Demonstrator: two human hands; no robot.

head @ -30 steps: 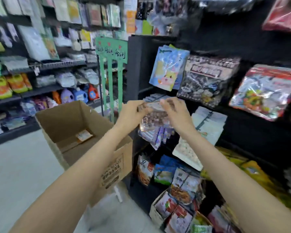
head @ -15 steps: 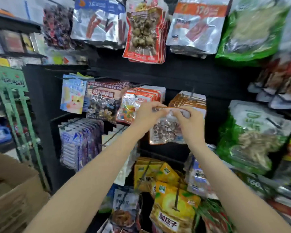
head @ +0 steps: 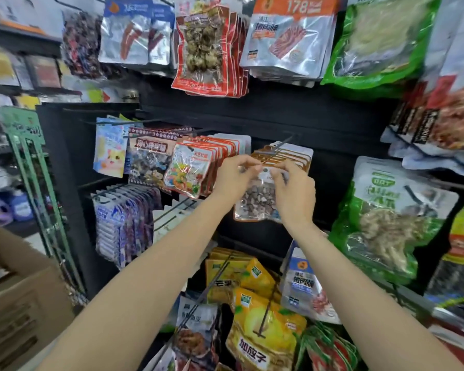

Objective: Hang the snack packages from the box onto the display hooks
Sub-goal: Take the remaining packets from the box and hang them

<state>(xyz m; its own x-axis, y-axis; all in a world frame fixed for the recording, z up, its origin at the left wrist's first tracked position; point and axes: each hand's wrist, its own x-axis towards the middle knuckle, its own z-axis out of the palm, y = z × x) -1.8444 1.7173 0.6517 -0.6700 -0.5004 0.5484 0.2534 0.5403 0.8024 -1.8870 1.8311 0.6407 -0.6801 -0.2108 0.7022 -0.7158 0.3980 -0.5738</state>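
Note:
A clear snack package (head: 257,200) with brown and white pieces hangs between my hands in front of the black display wall. My left hand (head: 233,178) pinches its top left corner. At the top right corner my right hand (head: 295,191) pinches the same edge. The package's top sits just in front of a stack of matching orange-topped packages (head: 289,155) on a dark metal hook (head: 284,141). Whether the package's hole is on the hook is hidden by my fingers. The cardboard box (head: 19,303) stands at the lower left, only partly in view.
Hooks all around carry other snack bags: red-edged ones (head: 196,167) to the left, big green bags (head: 386,218) to the right, yellow bags (head: 263,333) below, silver and red packs (head: 206,46) above. A green wire rack (head: 38,183) stands between the box and the wall.
My view swung right from the box to the display wall. Both hands carried the package up and right to the hook with the orange-topped stack.

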